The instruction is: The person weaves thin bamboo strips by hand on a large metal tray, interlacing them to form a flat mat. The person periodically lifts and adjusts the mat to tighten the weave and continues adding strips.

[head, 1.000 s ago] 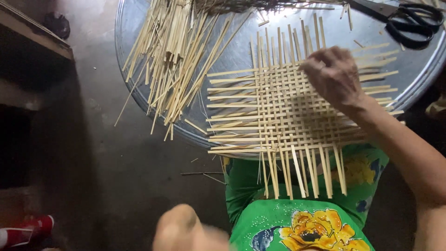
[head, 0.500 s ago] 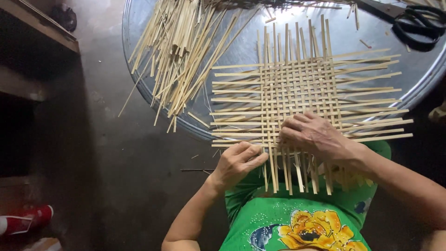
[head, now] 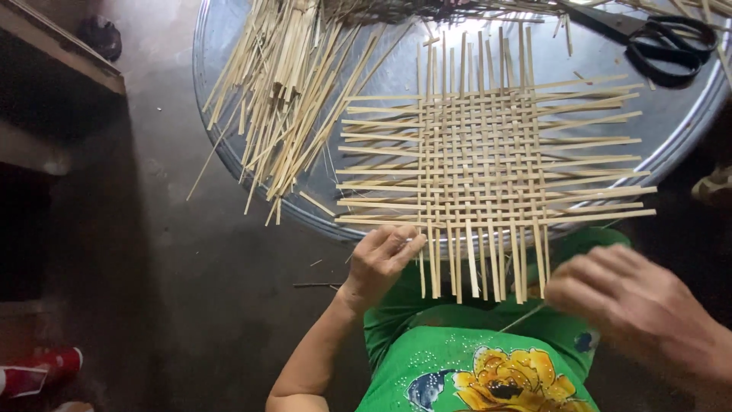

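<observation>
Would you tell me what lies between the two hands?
In the head view, the woven mat's loose strip ends hang between the left hand and right hand.

One head-worn camera looks steeply down, close over the tray [head: 229, 164] and lap (no second view shares the scene).

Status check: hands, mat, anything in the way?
Left hand pinching mat's near-left corner. Right hand off the mat, blurred, grip unclear. Woven strip mat flat on metal tray. Loose strips left, scissors far right; neither on the mat.
</observation>
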